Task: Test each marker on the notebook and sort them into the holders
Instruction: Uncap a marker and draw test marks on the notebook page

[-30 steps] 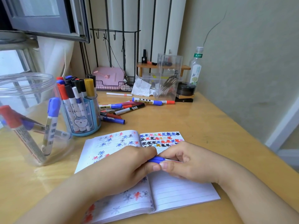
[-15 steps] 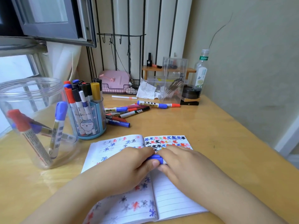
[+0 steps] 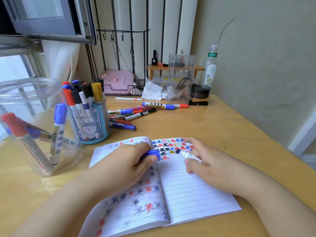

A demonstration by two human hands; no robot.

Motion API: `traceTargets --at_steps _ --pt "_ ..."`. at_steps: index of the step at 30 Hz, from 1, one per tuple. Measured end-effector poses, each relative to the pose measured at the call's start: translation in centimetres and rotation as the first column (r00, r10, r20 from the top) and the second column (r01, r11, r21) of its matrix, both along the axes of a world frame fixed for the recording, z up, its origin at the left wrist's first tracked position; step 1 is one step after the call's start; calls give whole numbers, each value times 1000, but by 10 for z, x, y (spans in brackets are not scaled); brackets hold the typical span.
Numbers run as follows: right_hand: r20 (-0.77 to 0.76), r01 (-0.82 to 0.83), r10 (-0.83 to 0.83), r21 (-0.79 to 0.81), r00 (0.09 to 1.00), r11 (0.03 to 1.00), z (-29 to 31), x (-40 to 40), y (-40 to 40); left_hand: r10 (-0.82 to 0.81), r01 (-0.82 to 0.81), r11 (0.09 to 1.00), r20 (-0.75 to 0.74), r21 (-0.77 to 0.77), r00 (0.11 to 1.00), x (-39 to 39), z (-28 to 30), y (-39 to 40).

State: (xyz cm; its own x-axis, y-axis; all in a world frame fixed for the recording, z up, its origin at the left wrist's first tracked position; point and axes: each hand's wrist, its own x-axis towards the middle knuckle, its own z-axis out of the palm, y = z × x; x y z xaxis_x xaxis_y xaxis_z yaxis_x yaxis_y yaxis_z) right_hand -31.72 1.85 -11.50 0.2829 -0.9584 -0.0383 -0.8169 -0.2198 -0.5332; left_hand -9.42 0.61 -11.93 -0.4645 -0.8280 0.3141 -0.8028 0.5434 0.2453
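Your left hand (image 3: 130, 165) is gripping the blue cap (image 3: 151, 153) over the open notebook (image 3: 196, 192); your right hand (image 3: 210, 164) is pinching the uncapped marker (image 3: 189, 155) (tip over the coloured stars); both holders (image 3: 90, 124) are standing to the left.

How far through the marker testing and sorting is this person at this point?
Done: rows of test marks fill the notebook, and tested markers sit in the blue holder and the clear jar. In hand: the left hand grips a blue cap; the right hand holds the uncapped marker, tip near the page. Left: the loose markers lying on the desk.
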Motion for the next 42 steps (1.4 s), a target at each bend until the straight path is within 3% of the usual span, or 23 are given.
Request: traceTargets --at_steps 5,8,11,13,15,17,19,22,24,31,42 --pt "162 19 -16 -21 987 1000 4 -6 -1 52 -49 996 40 -76 998 -6 -4 0" --pt "384 58 -42 -30 922 998 8 -3 1 47 -45 990 7 -132 999 -8 -7 0" --pt "680 80 -86 40 728 996 8 7 1 22 -30 986 -53 -166 998 -9 -10 0" --pt "812 43 -174 181 557 983 5 9 -1 4 -14 988 -66 -152 998 -8 -12 -1" --pt "885 -64 -256 304 390 951 3 10 -4 -10 5 995 -54 -97 998 -7 -14 -3" --pt "903 -110 -277 328 328 938 0 11 -7 -12 10 998 -36 -54 999 -6 -15 -5" --pt "883 -56 -253 298 395 953 -7 15 -10 -2 1 1000 -23 -20 1000 -7 -16 -6" --pt "785 88 -173 150 595 985 -18 24 -16 12 -12 1000 -26 12 1000 -7 -18 -6" --pt "735 151 -157 75 660 986 -24 28 -20 10 -10 1000 -29 16 1000 -7 -19 -6" --pt "650 293 -196 -43 734 955 -31 28 -24 20 -20 999 -8 38 1000 -8 -20 -7" --pt "618 274 -182 -58 765 960 -36 24 -28 26 -26 998 -10 50 1000 -8 -20 -7"
